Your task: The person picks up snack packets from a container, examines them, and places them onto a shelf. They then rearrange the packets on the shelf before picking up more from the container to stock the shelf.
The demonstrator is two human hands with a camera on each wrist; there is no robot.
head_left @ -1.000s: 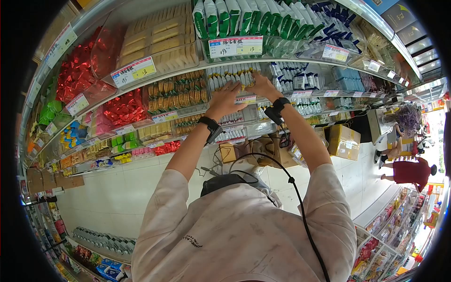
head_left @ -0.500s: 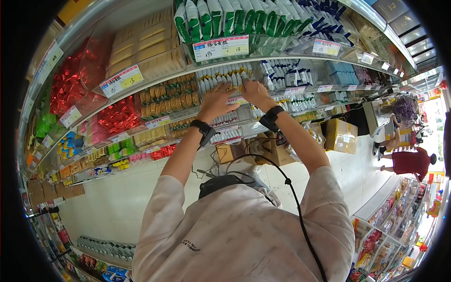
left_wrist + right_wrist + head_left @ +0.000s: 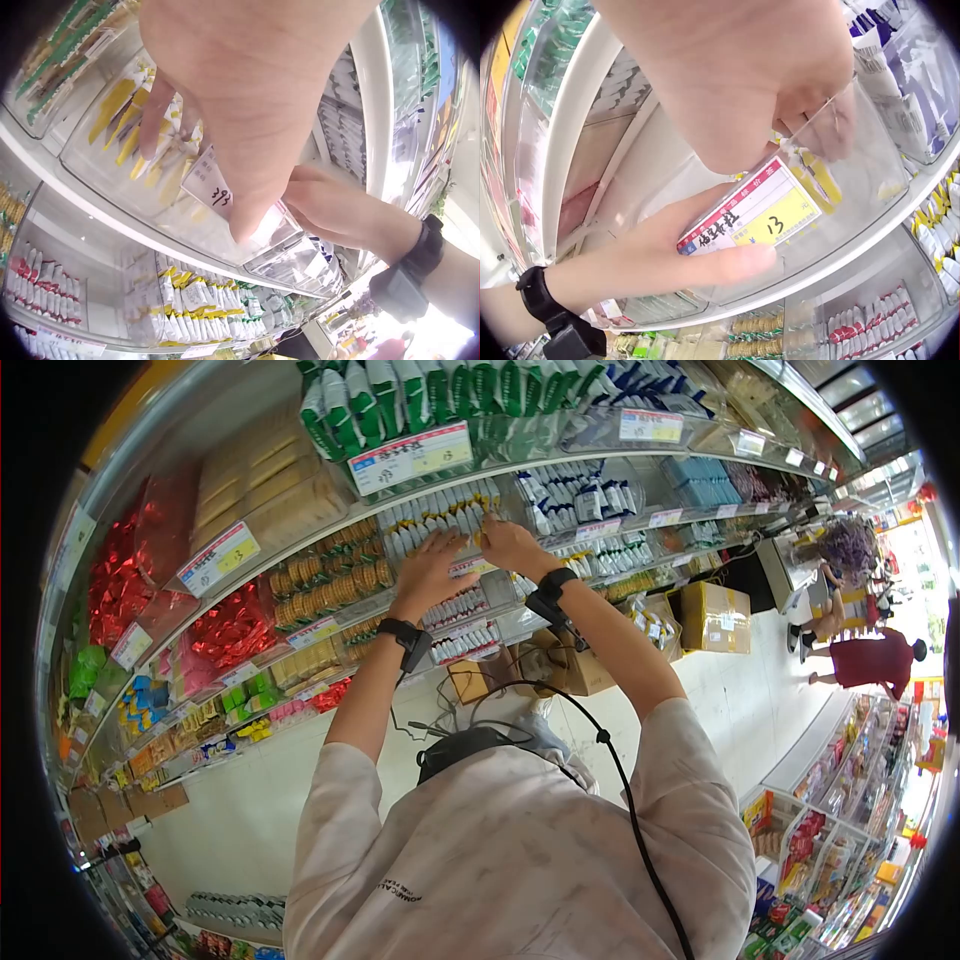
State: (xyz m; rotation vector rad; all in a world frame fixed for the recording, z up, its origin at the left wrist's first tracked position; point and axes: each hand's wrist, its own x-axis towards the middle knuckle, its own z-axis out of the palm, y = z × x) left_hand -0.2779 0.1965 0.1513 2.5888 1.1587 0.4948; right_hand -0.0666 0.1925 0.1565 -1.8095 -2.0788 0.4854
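White-and-yellow snack packets (image 3: 415,532) stand in rows inside a clear bin on the middle shelf. My left hand (image 3: 430,575) lies over the bin's front. Its fingers (image 3: 156,112) reach down straight among the packets, while its thumb (image 3: 251,214) stays outside near the price tag (image 3: 206,184). At the bin's front right corner is my right hand (image 3: 512,548), its fingers (image 3: 836,131) bent down behind the clear wall at a yellow-and-white packet (image 3: 817,180). The right thumb is hidden, so I cannot tell whether it pinches that packet.
Green-and-white packets (image 3: 400,400) fill the shelf above. Round biscuits (image 3: 330,580) sit left of the bin, blue-and-white packets (image 3: 575,495) right of it. Cardboard boxes (image 3: 715,618) stand on the floor. A person in red (image 3: 865,660) is farther along the aisle.
My right hand has drawn back from deeper in the bin to its front right corner. The left hand stays over the bin's front. The shelves have shifted left in the head view.
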